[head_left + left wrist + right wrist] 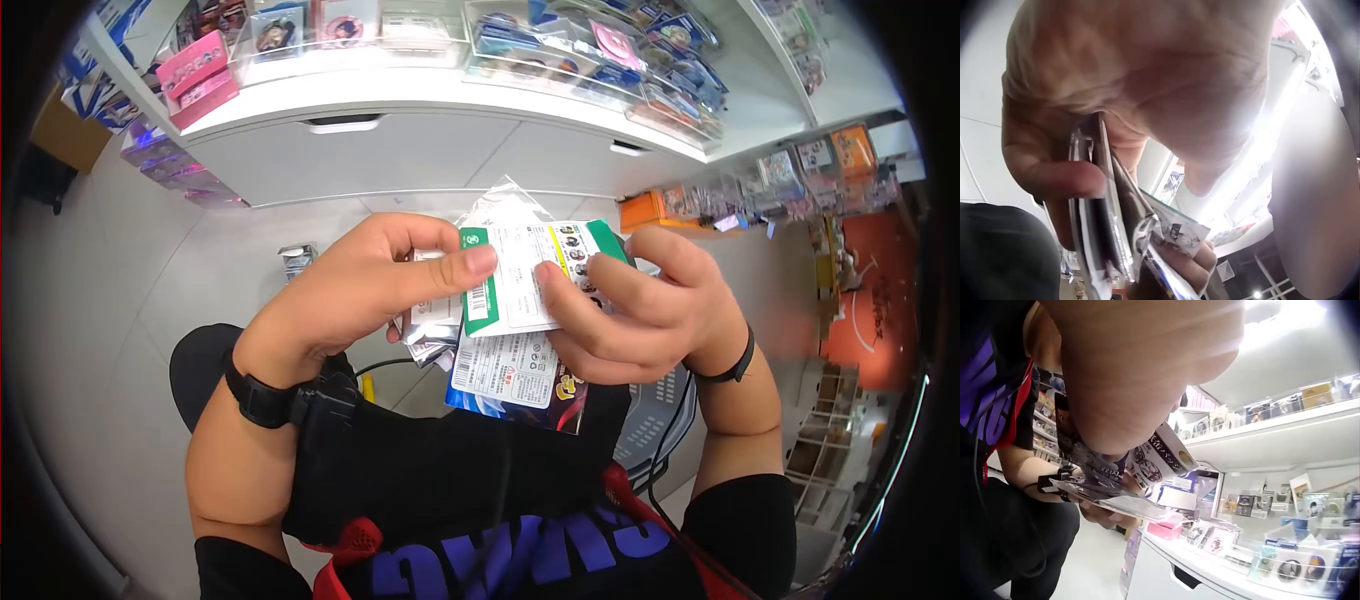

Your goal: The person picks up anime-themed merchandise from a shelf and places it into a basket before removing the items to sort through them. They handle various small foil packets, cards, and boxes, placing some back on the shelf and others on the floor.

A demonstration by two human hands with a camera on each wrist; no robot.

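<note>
My left hand (370, 275) grips a stack of flat foil packets (435, 328), its thumb lying over the left edge of a green-and-white packet (515, 290). That packet shows a barcode, small print and small character pictures. At its right end my right hand (650, 310) holds it, with curled fingers over its front. Under it hangs a dark blue and red packet (505, 370) with a white label. Clear plastic (505, 203) sticks out above. In the left wrist view the stack (1100, 231) is seen edge-on, fingers wrapped round it. The right hand (1141, 369) hides part of the packets in its wrist view.
A white shelf unit (400, 165) with clear trays (560, 60) of packaged goods stands ahead. A small packet (297, 262) lies on the tiled floor at left. A grey slotted plastic basket or stool (655, 425) is beside the lap. Boxes (655, 208) stand at right.
</note>
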